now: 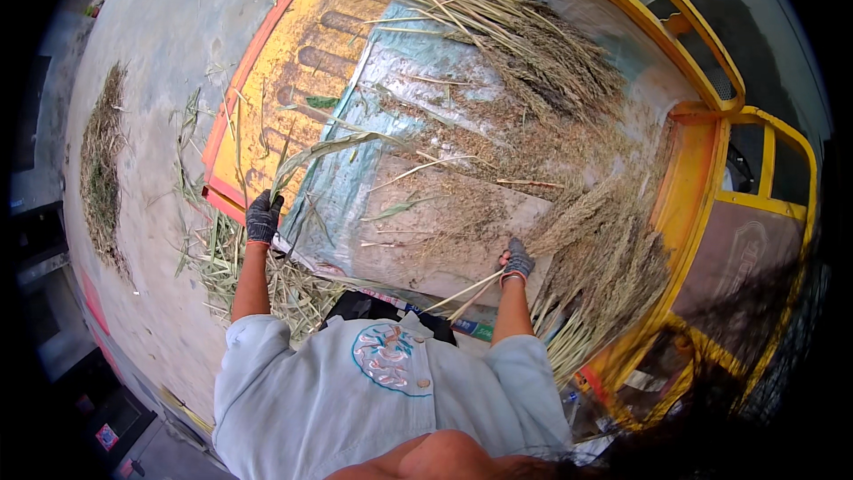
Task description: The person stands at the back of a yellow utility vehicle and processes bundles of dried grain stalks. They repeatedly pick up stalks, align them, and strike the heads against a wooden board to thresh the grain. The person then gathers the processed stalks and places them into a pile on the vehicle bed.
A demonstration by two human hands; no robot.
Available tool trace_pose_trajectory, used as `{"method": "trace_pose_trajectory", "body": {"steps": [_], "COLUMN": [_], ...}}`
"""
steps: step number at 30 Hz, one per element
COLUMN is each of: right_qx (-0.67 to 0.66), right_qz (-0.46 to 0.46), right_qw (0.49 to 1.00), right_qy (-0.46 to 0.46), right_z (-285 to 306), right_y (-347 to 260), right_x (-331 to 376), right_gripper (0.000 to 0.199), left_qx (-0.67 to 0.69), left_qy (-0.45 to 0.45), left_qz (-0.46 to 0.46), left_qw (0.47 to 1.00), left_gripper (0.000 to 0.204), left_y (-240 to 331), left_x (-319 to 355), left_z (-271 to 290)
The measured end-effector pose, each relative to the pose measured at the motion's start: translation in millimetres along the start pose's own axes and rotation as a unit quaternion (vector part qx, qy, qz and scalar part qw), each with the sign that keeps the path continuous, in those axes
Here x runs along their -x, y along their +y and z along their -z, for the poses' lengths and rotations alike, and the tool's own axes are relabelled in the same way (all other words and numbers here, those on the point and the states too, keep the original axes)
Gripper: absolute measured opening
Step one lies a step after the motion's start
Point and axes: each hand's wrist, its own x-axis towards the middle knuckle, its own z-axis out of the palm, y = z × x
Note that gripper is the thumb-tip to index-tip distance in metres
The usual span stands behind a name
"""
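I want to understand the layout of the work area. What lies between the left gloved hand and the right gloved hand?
In the head view, between the left gloved hand and the right gloved hand lies a pale plastic sheet strewn with chaff and loose straw stalks.

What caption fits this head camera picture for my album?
Gloved left hand grips a leafy stalk while the right hand reaches the grain stalks on a tarp.

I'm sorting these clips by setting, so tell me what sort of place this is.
Probably an outdoor farm yard or roadside threshing spot: a yellow cart bed lined with a tarp, bundles of grain stalks across it, and straw litter on the concrete ground.
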Motion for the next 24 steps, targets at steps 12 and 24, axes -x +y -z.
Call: {"method": "trace_pose_trajectory", "body": {"steps": [12, 24], "right_qx": [-0.002, 0.046], "right_qz": [-0.046, -0.073], "right_qw": [0.999, 0.996], "right_qy": [0.007, -0.036], "right_z": [1.9, 10.6], "right_y": [-17.6, -10.6], "right_x": [38.4, 12.0], "right_gripper": [0.026, 0.031], "left_qx": [-0.313, 0.059], "left_qy": [0.045, -0.030], "left_qz": [0.659, -0.345], "left_qw": [0.683, 0.936], "left_gripper": [0.054, 0.021], "left_y": [-117.0, 337.3], "left_x": [145.3, -15.0], "left_z": [144.3, -162.0]}}
